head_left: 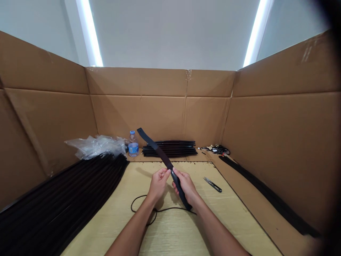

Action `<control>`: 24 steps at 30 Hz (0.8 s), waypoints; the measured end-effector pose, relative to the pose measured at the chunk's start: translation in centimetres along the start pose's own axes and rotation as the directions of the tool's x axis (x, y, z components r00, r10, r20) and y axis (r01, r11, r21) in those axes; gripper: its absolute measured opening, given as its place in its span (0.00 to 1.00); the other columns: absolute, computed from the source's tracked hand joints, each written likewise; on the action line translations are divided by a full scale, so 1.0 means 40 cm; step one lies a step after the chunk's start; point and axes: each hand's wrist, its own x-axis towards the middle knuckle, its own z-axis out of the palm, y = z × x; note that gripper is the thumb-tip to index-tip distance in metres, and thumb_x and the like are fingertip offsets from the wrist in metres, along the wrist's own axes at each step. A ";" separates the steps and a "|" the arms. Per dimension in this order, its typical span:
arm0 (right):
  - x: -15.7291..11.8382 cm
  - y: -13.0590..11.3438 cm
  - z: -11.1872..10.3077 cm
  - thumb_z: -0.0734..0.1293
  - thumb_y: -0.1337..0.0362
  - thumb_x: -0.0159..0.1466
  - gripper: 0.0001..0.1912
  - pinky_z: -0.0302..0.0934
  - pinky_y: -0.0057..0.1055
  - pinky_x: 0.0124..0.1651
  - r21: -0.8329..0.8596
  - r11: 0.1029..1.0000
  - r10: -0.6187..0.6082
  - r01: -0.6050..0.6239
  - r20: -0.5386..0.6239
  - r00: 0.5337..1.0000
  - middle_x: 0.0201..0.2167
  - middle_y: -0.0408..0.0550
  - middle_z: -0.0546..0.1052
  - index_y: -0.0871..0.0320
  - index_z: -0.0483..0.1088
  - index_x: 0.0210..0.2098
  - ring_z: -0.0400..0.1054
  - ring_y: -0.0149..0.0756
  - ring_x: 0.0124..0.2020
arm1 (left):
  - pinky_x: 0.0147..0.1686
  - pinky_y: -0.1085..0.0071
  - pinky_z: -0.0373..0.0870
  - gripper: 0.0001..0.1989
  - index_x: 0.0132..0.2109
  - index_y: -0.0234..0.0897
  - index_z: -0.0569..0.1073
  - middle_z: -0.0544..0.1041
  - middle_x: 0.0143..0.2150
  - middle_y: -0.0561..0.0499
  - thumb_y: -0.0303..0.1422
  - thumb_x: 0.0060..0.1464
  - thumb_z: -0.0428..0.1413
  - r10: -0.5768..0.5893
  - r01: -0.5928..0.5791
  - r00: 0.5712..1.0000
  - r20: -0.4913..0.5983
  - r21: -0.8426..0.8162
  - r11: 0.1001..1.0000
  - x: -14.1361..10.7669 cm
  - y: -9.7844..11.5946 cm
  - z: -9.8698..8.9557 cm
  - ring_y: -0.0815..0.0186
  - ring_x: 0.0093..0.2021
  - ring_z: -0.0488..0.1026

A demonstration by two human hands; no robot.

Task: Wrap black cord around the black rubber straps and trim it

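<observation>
1. Nearest my camera, both forearms (130, 224) reach in from the bottom edge of the frame and angle inward to meet near the centre.
2. In the lower centre, a thin cord (174, 208) lies loosely looped on the yellow board (170, 236); I can't tell whether it joins the strip.
3. At the centre, the left hand (160, 180) pinches the black strip (166, 160) with its fingertips. The right hand (187, 184) grips it just beside, thumb along the top, fingers curled beneath.
4. The strip slants from upper left of the hands to lower right, its near end by the cord.
5. I judge the step as fine fingertip work where the hands meet; the next move calls for a steady right-hand hold while the left fingertips adjust.
6. Farther, right of centre, I see snips (212, 184) untouched; beyond, a bundle of strips (170, 149).
</observation>
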 end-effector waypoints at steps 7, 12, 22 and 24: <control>0.001 -0.012 -0.014 0.61 0.36 0.53 0.35 0.53 0.18 0.16 0.038 0.999 -0.010 -0.001 0.279 0.960 0.24 0.47 0.75 0.62 0.65 0.41 0.66 0.25 0.16 | 0.22 0.76 0.60 0.16 0.32 0.33 0.70 0.70 0.23 0.53 0.44 0.52 0.58 0.014 -0.015 0.997 0.075 0.009 1.000 -0.003 0.008 -0.009 0.71 0.21 0.66; 0.000 -0.020 -0.028 0.63 0.37 0.52 0.31 0.46 0.17 0.14 0.077 0.996 -0.056 0.037 0.258 0.965 0.17 0.39 0.67 0.63 0.64 0.33 0.55 0.19 0.12 | 0.25 0.75 0.61 0.17 0.31 0.32 0.70 0.70 0.24 0.53 0.44 0.52 0.58 0.031 -0.032 0.994 0.101 0.011 0.999 -0.003 0.003 -0.002 0.71 0.23 0.67; -0.012 -0.034 -0.019 0.60 0.33 0.52 0.34 0.39 0.19 0.13 -0.050 0.998 -0.029 0.036 0.141 0.990 0.12 0.36 0.57 0.62 0.61 0.25 0.46 0.17 0.09 | 0.25 0.75 0.61 0.17 0.31 0.33 0.69 0.70 0.23 0.53 0.44 0.55 0.56 0.072 -0.072 0.996 0.046 0.008 0.997 -0.005 -0.009 0.011 0.70 0.24 0.66; -0.009 -0.031 -0.018 0.59 0.31 0.51 0.35 0.39 0.20 0.12 -0.091 0.995 -0.039 0.050 0.115 0.993 0.10 0.37 0.57 0.61 0.61 0.23 0.46 0.18 0.08 | 0.26 0.75 0.62 0.17 0.31 0.33 0.70 0.70 0.23 0.53 0.44 0.54 0.56 0.075 -0.075 0.997 0.023 0.004 0.997 -0.006 -0.005 0.015 0.70 0.24 0.66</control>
